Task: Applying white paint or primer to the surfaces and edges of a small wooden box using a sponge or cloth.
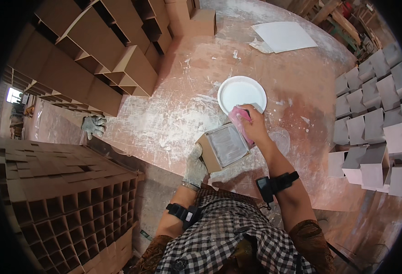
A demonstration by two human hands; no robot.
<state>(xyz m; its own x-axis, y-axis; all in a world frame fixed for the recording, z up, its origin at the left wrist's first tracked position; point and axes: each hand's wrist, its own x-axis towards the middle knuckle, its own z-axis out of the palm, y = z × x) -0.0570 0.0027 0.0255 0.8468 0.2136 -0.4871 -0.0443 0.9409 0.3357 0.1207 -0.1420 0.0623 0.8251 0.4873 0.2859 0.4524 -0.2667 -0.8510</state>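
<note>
Even, soft daylight lit the scene; shadows were faint. The white dish [241,93] glared slightly. Fisheye distortion bent edges near the dark, vignetted rim; focus stayed sharp centrally.

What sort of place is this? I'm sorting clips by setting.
Probably a small workshop where cardboard boxes get coated. The gloved left hand steadies a box while the right hand wipes it with a pink sponge, by a white bowl and stacked boxes.

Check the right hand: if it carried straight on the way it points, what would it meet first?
The right hand, holding a pink sponge, points up and away from the person, so it would probably meet the white bowl first. How high the hand sits against the rim is unclear.
</note>
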